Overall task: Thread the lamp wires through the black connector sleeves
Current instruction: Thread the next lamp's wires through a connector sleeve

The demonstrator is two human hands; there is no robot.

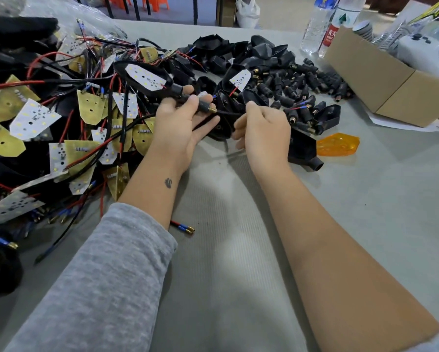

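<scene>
Left hand (180, 123) pinches a black sleeve (202, 105); right hand (264, 130) pinches the black wire (228, 113) leaving its brass end. A hard tug may pull the wire back out (snagging the tangled pile (61, 118) beside it).

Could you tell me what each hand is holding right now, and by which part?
The left hand pinches a black connector sleeve around its middle, near the brass tip. The right hand pinches the black wire leaving that tip.
</scene>
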